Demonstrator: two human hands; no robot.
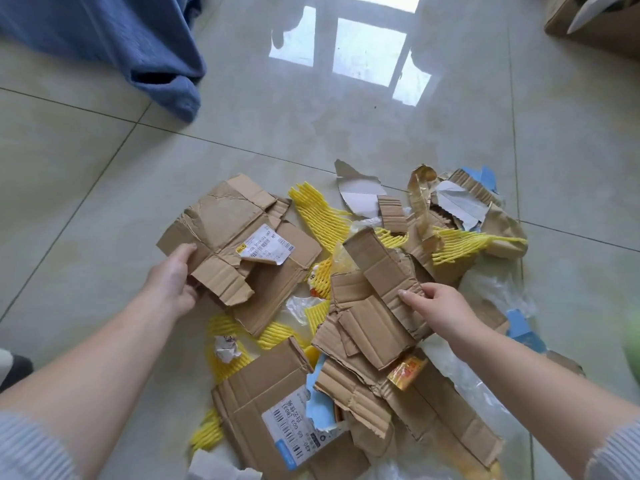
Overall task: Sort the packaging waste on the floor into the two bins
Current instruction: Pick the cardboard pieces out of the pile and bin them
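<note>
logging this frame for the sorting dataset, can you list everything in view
cardboard pieces: many, brown, two with shipping labels, piled mid-floor
foam fruit nets: several, yellow, among the cardboard
clear plastic film: a few sheets, right side of pile
blue paper scraps: a few, right edge and centre
white card scraps: two or three, far side of pile
gold wrapper: one, near the pile's centre
crumpled paper: one, white, near left
blue fabric: one, top left
cardboard box: one, brown, top right
left hand: grip on a cardboard piece
right hand: grip on torn cardboard

Blue fabric (138,46) draped at far left on the glossy tiled floor (346,133).
</note>
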